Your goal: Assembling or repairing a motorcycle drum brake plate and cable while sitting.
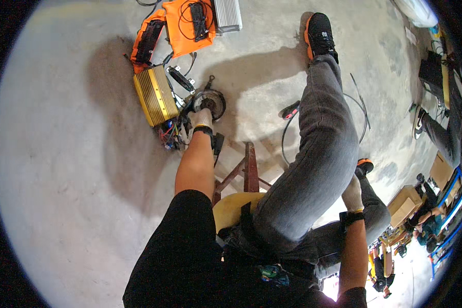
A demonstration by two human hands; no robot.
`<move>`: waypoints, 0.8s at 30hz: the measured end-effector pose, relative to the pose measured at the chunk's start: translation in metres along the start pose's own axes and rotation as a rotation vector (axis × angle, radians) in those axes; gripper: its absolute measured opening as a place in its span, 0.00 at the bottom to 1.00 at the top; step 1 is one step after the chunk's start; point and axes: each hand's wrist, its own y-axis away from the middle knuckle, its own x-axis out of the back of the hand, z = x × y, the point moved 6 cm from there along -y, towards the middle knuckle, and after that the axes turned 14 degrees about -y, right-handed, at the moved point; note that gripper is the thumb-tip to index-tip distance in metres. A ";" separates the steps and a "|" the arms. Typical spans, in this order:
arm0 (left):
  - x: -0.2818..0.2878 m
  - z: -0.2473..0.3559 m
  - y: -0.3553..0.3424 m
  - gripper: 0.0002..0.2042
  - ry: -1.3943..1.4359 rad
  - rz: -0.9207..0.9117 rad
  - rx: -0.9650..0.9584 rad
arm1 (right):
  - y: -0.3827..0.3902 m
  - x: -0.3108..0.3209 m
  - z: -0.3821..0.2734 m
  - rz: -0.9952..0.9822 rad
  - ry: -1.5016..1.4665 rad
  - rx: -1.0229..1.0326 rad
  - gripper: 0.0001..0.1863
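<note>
My left hand point(201, 119), in a pale glove, reaches down to the floor. Its fingers, partly hidden by the back of the hand, are closed at the near rim of a round metal drum point(218, 104) with a dark inside. Just left of that hand lies a gold finned metal box point(155, 96), with a bundle of coloured wires point(170, 134) at its near end. Beyond the drum is a small black bar-shaped part point(181, 80) with silver ends. My right hand point(352, 195), also gloved, rests against my leg; its fingers are hidden.
An orange bag point(182, 38) with black devices and a silver finned box point(228, 14) lie at the far side. A red-and-black tool point(288, 111) and a loose black cable point(365, 110) flank my leg. I sit on a yellow stool point(230, 209). Other people and cardboard boxes point(403, 205) are at right.
</note>
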 end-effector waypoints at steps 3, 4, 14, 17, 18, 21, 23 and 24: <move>0.006 0.001 0.032 0.39 0.087 -0.042 -0.015 | -0.001 0.002 -0.008 -0.019 0.004 0.001 0.06; 0.010 0.003 0.047 0.40 0.112 -0.083 -0.023 | -0.001 0.003 -0.007 -0.026 0.019 -0.023 0.07; 0.078 0.087 0.231 0.31 0.428 -0.530 -0.446 | -0.002 0.039 0.021 0.061 -0.485 0.054 0.08; 0.110 0.113 0.291 0.32 0.311 -0.469 -0.500 | 0.012 0.060 0.009 0.180 -0.679 0.082 0.09; 0.123 0.123 0.316 0.33 0.269 -0.497 -0.588 | 0.020 0.066 0.001 0.216 -0.750 0.093 0.10; 0.161 0.154 0.395 0.26 -0.046 -0.216 -1.069 | 0.052 0.075 -0.046 0.271 -0.916 0.350 0.10; 0.169 0.165 0.457 0.21 -0.056 -0.101 -1.496 | 0.085 0.074 -0.077 0.223 -0.924 0.526 0.09; 0.171 0.162 0.480 0.20 -0.019 0.019 -1.567 | 0.100 0.069 -0.089 0.216 -0.932 0.571 0.09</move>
